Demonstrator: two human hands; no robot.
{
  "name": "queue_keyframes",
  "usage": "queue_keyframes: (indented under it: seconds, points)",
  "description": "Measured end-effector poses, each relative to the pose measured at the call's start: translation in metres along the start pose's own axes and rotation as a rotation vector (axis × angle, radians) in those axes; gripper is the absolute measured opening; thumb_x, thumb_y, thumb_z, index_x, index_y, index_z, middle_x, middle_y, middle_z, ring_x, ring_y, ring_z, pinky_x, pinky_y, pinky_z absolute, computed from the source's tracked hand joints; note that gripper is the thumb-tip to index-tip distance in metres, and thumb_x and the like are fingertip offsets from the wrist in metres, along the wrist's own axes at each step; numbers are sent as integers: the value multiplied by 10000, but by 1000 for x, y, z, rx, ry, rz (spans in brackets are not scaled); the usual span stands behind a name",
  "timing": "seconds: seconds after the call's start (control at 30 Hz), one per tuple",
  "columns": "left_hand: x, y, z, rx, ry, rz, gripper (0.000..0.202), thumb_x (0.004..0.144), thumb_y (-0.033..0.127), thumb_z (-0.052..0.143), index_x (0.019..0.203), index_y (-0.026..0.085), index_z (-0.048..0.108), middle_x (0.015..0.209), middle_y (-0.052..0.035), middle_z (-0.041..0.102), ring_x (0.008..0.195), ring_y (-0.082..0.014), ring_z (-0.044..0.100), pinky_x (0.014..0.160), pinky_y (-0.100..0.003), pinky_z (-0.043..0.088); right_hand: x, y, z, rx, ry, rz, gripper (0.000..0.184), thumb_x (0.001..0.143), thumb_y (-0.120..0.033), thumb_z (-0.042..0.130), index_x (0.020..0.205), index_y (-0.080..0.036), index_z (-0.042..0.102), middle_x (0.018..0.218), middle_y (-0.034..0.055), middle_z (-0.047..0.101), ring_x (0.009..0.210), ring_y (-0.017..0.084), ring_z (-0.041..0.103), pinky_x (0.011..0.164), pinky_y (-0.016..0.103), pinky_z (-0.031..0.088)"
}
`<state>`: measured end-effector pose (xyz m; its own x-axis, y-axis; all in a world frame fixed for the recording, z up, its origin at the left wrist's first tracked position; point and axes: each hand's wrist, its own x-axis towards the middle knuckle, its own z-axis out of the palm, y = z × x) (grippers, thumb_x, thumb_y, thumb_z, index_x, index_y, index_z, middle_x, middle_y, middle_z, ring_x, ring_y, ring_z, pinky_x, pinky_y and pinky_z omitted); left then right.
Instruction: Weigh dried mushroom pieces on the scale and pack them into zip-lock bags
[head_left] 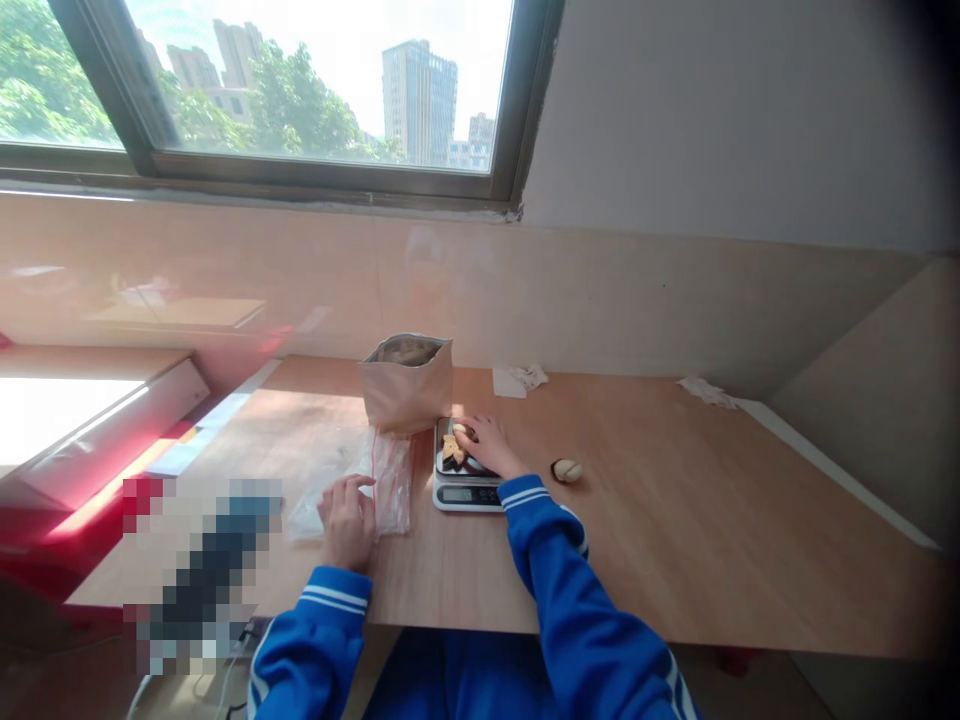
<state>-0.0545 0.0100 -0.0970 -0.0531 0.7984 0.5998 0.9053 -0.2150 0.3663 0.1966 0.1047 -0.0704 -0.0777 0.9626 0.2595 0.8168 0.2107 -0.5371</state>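
My right hand (487, 443) reaches over a small kitchen scale (444, 498), its fingertips closed on a pale piece (463, 432) that looks like a dried mushroom. Beside those fingers, another beige, dark-edged piece (452, 450) lies on the scale's platform. The scale's display is too small to read. My left hand (349, 515) rests on clear plastic zip bags (391, 480), fingers loosely bent and apart, holding nothing I can see. Right of the scale, a single pale piece with a dark rim (567, 470) sits on the table.
Behind the scale stands an open brown pouch (409, 390) with pale contents. Crumpled white tissue (531, 377) lies near the wall, with more tissue (706, 392) at the back right. A pixelated dark patch (214, 570) covers the table's left corner, with cables below it.
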Motion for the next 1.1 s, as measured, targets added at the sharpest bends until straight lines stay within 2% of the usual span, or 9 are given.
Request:
queue_keyframes:
  seconds: [0.17,0.27,0.37,0.5,0.6,0.8,0.93,1.03,1.1]
  points:
    - [1,-1,1,0,-33,1,259,839,112,373,930,181,606,942,-103,610,935,-256,517,842,-394,345,-3,14,-5,94,208,32,322,864,-391,483,1097,-228,634,1094,61,654,1021,234,536,896,389,344]
    - [2,0,-1,-7,-42,-3,264,838,111,368,925,178,609,926,-105,609,930,-255,516,847,-394,345,-8,37,-19,124,425,82,354,877,-393,447,1124,-203,615,1107,82,639,1005,222,530,884,371,344]
    - [2,1,-2,-12,-41,-12,262,839,118,369,918,180,610,919,-104,607,929,-253,517,848,-388,343,-21,68,-28,-30,543,180,335,874,-342,445,1121,-191,614,1100,100,623,1043,245,501,894,391,325]
    - [3,0,-1,-12,-23,-5,248,843,127,377,909,184,608,913,-94,606,924,-247,513,850,-381,339,-48,98,-23,-297,382,153,299,878,-249,435,1108,-174,610,1090,107,627,1035,250,501,886,389,324]
    - [2,-4,3,-10,14,11,236,836,127,391,895,184,612,896,-83,609,906,-239,515,840,-373,336,-60,100,-14,-417,268,56,298,893,-220,419,1130,-172,593,1111,104,629,1048,229,502,888,348,325]
    - [5,3,4,-18,107,-50,245,833,153,404,937,172,626,921,-88,611,898,-234,537,835,-378,337,-59,93,-12,-413,270,110,315,925,-280,381,1123,-166,598,1072,102,654,985,208,549,829,297,328]
    - [38,46,-22,-18,155,-115,313,830,164,409,1076,171,602,992,-96,583,890,-227,569,862,-414,323,-58,96,-14,-368,287,119,314,917,-303,392,1111,-178,606,1077,95,660,987,206,554,838,300,316]
    - [94,83,-44,-26,198,-64,344,846,199,410,1146,203,577,1046,-94,570,934,-235,559,901,-427,317,-59,96,-15,-335,286,108,299,905,-307,416,1093,-186,613,1076,84,664,997,204,547,857,304,306]
    - [139,97,-50,-32,226,-7,348,855,217,403,1161,200,568,1082,-104,557,1017,-251,534,917,-414,332,-59,95,-15,-316,291,108,289,901,-305,423,1085,-191,615,1070,75,667,1000,202,545,862,305,302]
